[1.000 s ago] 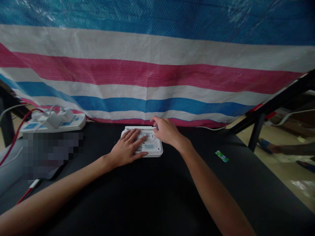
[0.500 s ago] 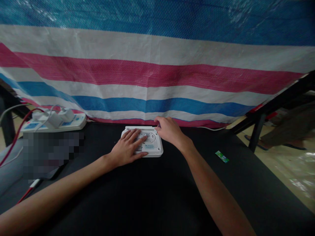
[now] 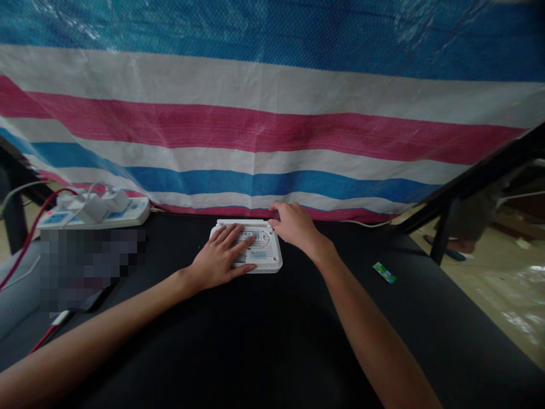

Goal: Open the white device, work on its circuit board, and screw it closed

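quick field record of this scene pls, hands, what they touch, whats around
left hand: left hand lies flat, fingers spread, on the white device
right hand: right hand is curled at the device's far right corner; whether it pinches anything cannot be told
device: flat white box with vent holes and a label, lying on the black table
left of hands: white power strip with plugs and a red cable
right of hands: small green packet
backdrop: striped tarp
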Tool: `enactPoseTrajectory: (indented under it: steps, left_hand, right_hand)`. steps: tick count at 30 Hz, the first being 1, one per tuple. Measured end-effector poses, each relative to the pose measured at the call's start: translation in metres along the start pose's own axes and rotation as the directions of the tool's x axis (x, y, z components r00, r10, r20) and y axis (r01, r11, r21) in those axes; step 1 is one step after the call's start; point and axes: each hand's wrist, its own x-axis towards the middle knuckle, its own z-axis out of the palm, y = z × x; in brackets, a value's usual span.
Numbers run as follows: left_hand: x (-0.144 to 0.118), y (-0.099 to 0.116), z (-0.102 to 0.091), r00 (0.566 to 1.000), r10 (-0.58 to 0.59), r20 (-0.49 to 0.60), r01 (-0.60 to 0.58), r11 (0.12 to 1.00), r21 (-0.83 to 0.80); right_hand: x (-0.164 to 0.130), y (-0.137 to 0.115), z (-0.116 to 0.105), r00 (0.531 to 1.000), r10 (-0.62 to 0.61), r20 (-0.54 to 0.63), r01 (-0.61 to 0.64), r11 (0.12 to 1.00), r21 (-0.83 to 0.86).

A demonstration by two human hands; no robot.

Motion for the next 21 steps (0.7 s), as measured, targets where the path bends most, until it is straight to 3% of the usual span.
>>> enactPoseTrajectory:
  steps: [21]
  left_hand:
    - [0.0001,-0.0009,0.0021,1.000,0.009,-0.018,-0.009,1.000,0.021]
  right_hand:
    - [0.0010,0.0005,-0.0028,0.999,0.051,0.017,-0.050,0.997,-0.057]
